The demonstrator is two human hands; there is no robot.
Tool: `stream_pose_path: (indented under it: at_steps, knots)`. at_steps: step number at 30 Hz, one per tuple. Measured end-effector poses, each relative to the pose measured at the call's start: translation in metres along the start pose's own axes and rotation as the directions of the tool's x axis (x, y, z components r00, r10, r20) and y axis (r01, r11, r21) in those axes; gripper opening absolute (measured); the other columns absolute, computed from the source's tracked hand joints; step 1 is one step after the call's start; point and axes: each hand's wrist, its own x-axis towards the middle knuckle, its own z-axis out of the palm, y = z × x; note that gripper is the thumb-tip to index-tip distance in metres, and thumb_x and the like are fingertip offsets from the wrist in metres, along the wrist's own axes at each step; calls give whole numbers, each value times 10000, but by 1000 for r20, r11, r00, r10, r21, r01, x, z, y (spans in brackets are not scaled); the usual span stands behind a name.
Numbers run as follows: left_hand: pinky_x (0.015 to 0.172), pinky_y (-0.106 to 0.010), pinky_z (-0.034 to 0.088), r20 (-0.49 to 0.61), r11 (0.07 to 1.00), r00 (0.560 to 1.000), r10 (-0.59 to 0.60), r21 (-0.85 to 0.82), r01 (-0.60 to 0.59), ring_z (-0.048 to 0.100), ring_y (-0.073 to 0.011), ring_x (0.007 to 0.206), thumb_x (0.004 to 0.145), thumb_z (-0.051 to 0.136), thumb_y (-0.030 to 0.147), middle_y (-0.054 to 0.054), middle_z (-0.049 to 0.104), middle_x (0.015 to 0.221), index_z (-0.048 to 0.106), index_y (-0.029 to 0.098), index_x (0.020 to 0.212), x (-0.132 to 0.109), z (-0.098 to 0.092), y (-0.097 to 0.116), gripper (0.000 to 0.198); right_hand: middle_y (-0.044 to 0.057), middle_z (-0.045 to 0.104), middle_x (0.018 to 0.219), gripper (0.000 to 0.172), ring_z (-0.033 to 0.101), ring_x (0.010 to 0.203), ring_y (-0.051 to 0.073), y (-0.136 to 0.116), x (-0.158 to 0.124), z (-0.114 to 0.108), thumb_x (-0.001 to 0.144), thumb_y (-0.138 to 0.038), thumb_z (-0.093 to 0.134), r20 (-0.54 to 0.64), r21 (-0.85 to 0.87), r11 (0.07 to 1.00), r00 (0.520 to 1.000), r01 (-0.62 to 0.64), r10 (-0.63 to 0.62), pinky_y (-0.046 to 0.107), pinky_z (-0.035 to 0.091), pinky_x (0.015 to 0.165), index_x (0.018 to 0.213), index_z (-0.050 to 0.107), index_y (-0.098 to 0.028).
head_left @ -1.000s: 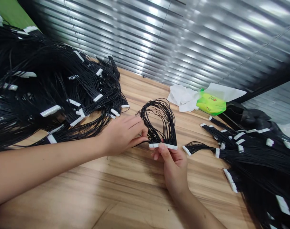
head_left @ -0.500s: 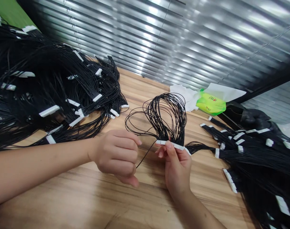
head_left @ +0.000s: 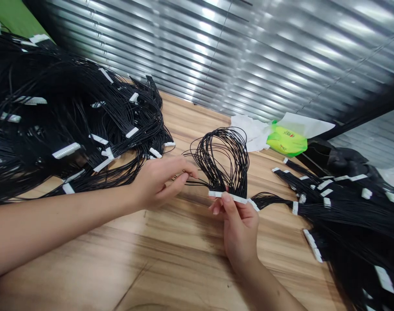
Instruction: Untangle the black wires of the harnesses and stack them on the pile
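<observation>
— Metal blinds (head_left: pixel 248 65) ran behind your table (head_left: pixel 184 268), and you were working near its middle. Your bundle (head_left: pixel 222 160) of thin black wires stood there in a tall loop, with the tissue (head_left: pixel 250 134) and green bag (head_left: pixel 286 142) just behind it.

— Yes, and your right hand (head_left: pixel 240 233) had that bundle by its white connector strip (head_left: pixel 229 197). Your thumb pressed on the front, your fingers curled behind, and your grip was closed firmly on the strip, with the loop rising clear above it.

— What about your left hand (head_left: pixel 161 181)?

— It was just left of the bundle, with thumb and fingers nearly closed at a few loose strands (head_left: pixel 192 182). You might have been pinching them, but from that view I couldn't tell whether you had hold.

— How far along were you?

— You had one bundle in hand, its wires slightly fanned. A big left heap (head_left: pixel 70 116) of wires and white strips lay well left of the bundle, just past your left wrist. A right heap (head_left: pixel 346 216) lay just right of it. I couldn't make out any order in either.
</observation>
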Motion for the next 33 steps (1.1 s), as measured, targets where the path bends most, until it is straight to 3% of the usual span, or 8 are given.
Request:
stream_pose_path:
  at_steps: [2,7,12,16,19,22,28,33]
  knots:
    - [665,-198,433,-1,999,999,-46,-17,46,583,-89,738,915,439,181,-7,650,823,622,179,890,0,1,-1,184,14,671,609,207,539,510,114,1,-1,-1,797,-356,676,15,-23,1000,1000,15,-15,267,473,549,702,684,-172]
    - [529,-176,381,-27,992,993,-117,46,118,529,-53,525,896,559,308,39,680,679,686,209,812,0,4,-3,181,-6,669,611,163,549,521,105,3,-3,-2,816,-328,667,40,-32,999,999,35,-34,250,472,558,734,692,-190]
    - [599,-201,409,-72,994,997,30,106,-23,586,-57,579,868,617,287,49,716,742,676,233,892,3,2,-3,84,-6,670,609,182,551,525,96,3,-3,-1,819,-327,667,46,-26,999,999,31,-30,236,471,559,710,693,-183]
    - [631,-239,406,-54,977,991,122,181,-110,611,-101,695,879,593,314,4,696,752,689,215,766,6,0,-2,177,-2,689,641,169,554,523,93,1,-3,0,818,-322,668,43,-17,1000,999,26,-25,232,469,551,719,698,-189]
    - [596,-237,396,-26,972,991,132,200,-124,583,-93,607,902,554,337,16,680,680,677,211,747,4,1,-2,235,2,685,631,172,552,520,98,0,-3,-1,815,-322,670,40,-30,999,999,29,-28,240,470,551,714,699,-186]
    - [579,-211,406,-10,964,990,142,228,-136,579,-64,543,915,545,317,71,707,686,676,255,878,1,2,-3,150,10,691,649,163,549,516,105,1,-3,-1,807,-327,673,38,-44,999,999,28,-27,258,480,555,738,702,-182]
    - [571,-211,393,16,881,936,353,331,-338,588,-40,557,903,557,208,98,709,699,662,268,986,1,-1,-7,147,21,695,670,181,536,507,109,2,-2,0,794,-346,679,70,-29,999,997,-23,25,270,480,547,739,696,-175]
    - [634,-256,371,-2,844,928,373,415,-339,528,-77,562,897,572,253,89,665,629,687,285,911,7,-2,-6,120,8,680,658,174,521,505,104,2,0,0,782,-353,691,113,27,995,989,-101,97,260,476,540,741,700,-184]
